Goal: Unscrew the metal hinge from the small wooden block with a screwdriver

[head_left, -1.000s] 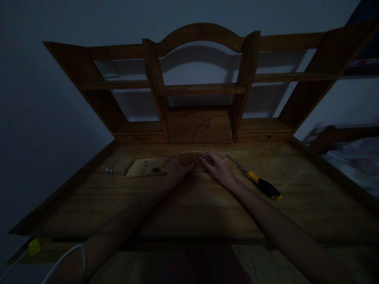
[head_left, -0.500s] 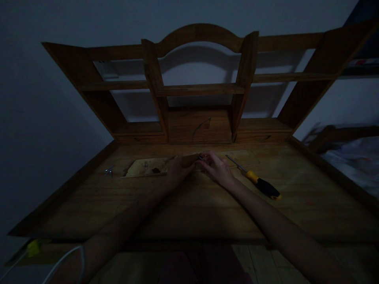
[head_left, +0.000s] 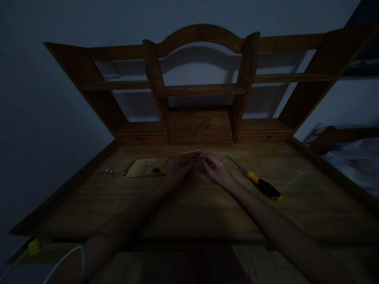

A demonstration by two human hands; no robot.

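Head view: left hand (head_left: 175,171) grips wood piece (head_left: 186,158), right hand (head_left: 218,169) pinching metal bit (head_left: 197,155) alongside.

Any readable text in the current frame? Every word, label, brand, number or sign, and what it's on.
None readable.
Screwdriver: no lettering can be made out; image too dark.
Small wooden piece: none visible.
Pale crumpled material at far right: too dark and blurred to tell if printed.

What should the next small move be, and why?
Perhaps press the small metallic part against the wooden piece with the right hand, which pinches that part at the piece's right end while the left hand grips the piece.
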